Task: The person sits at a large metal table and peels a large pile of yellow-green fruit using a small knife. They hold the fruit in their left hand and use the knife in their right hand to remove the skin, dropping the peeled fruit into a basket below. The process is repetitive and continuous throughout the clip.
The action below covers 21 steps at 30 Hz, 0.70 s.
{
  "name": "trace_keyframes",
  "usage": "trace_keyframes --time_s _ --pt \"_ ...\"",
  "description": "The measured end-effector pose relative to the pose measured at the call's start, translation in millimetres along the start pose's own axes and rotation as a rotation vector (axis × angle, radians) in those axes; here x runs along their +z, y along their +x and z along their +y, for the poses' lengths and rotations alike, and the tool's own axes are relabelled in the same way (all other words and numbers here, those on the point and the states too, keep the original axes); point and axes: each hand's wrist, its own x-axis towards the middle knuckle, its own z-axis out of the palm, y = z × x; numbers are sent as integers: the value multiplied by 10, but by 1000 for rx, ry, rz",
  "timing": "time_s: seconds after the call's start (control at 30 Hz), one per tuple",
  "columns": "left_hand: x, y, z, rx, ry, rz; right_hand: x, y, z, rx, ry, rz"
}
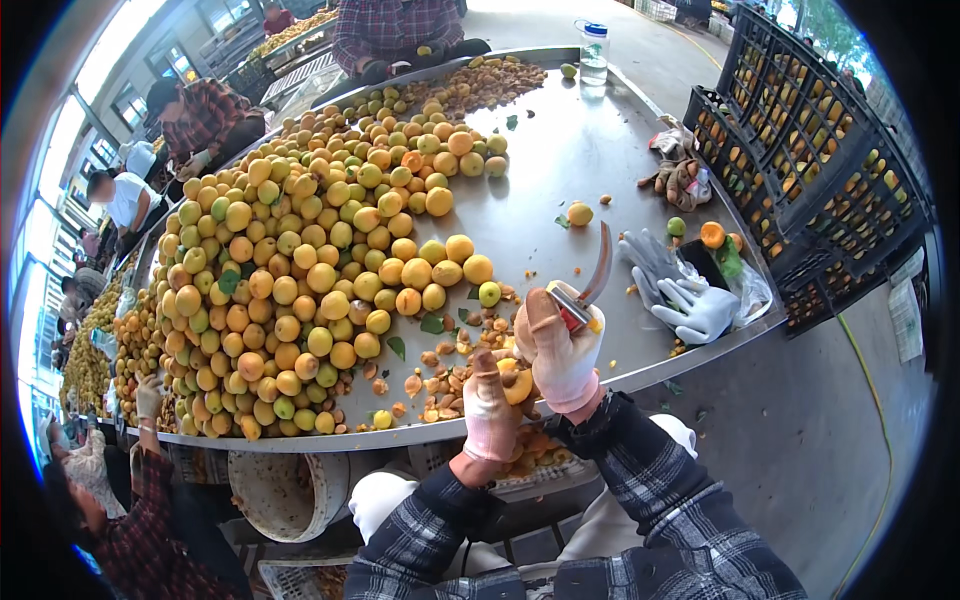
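Observation:
My left hand (491,420), in a stained pale work glove, grips a cut apricot (519,387) at the near edge of the metal table, its orange flesh showing. Right beside it, my gloved right hand (561,341) is closed around a curved hooked knife (598,271). The blade points up and away from me, clear of the fruit. Apricot pits (446,386) and scraps lie left of my hands. Farther left rises a large heap of whole apricots (300,277). Below the table edge, a crate (551,480) between my knees holds apricot halves (534,450).
Grey gloves (694,307) and a plastic bag (752,294) lie at the right edge. Black crates of apricots (810,165) stand beyond. A water bottle (594,56) is at the far corner. A white bucket (289,491) sits below left. Co-workers sit opposite and left.

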Motion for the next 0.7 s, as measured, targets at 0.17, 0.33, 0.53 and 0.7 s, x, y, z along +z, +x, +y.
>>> trace_keyframes --time_s 0.17,0.33,0.53,0.7 --pt "-65 6 28 -28 59 -13 49 -5 -24 95 129 -9" --pt "-149 66 -66 -74 45 -3 54 26 -14 229 265 -33" --pt "-202 85 -65 -19 113 -51 -3 115 84 424 445 89" --pt "-239 134 -158 90 133 -54 -80 177 150 785 628 307"
